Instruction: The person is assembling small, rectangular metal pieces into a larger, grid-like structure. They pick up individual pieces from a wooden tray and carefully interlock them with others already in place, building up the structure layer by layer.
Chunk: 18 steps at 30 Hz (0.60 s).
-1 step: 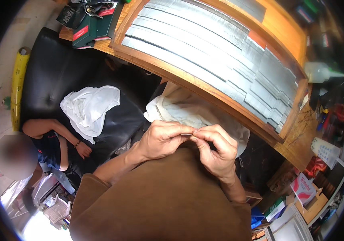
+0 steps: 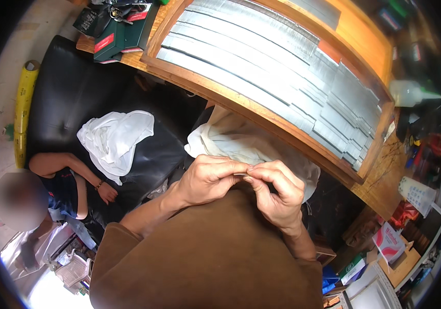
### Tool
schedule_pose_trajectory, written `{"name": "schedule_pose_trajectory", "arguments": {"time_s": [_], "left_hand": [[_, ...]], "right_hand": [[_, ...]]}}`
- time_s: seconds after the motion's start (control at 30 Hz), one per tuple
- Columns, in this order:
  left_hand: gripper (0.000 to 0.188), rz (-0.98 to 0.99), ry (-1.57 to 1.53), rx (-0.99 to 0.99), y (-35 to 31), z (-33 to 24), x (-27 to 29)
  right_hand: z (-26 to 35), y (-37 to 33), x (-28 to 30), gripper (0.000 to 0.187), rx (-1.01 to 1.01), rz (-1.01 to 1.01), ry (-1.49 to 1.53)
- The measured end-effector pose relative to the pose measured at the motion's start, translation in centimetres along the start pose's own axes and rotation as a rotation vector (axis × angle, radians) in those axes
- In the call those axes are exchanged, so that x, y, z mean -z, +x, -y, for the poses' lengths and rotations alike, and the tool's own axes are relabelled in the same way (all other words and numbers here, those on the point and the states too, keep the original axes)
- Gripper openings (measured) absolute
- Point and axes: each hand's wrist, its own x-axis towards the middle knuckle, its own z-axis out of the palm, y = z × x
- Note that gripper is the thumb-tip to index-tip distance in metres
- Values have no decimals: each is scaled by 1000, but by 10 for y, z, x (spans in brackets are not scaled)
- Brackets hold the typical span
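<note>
My left hand (image 2: 213, 177) and my right hand (image 2: 278, 193) meet in front of my brown-clad torso, fingertips touching. Both pinch a small thin piece (image 2: 240, 174), pale along its edge; the fingers cover most of it, so its kind cannot be made out. Just beyond the hands lies a crumpled white cloth (image 2: 225, 140), partly under the table edge. Further ahead, a wooden-framed tray (image 2: 231, 98) holds rows of thin, flat silvery strips (image 2: 261, 67).
On the black seat (image 2: 61, 98) to the left rests another white cloth (image 2: 117, 136). A seated person (image 2: 66, 190) is at the far left, near a yellow roll (image 2: 24, 110). Green boxes (image 2: 111, 44) stand on the table's left end; a squeeze bottle (image 2: 411, 93) and a cup (image 2: 417, 193) are at right.
The thin piece between my fingertips shows a little more of its pale edge. Both hands hold almost the same position.
</note>
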Motion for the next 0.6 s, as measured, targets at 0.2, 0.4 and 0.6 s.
{"name": "schedule_pose_trajectory", "arguments": {"time_s": [0.2,0.4,0.6], "left_hand": [[35,26,233,-313,18,-16,11],[34,48,275,-490,73,-62,54],[23,23,243,-358,91,-58,65]], "right_hand": [[14,13,6,29,164,37,-67],[59,72,17,37,336,-55,-193],[50,96,9,29,294,-79,-84]]}}
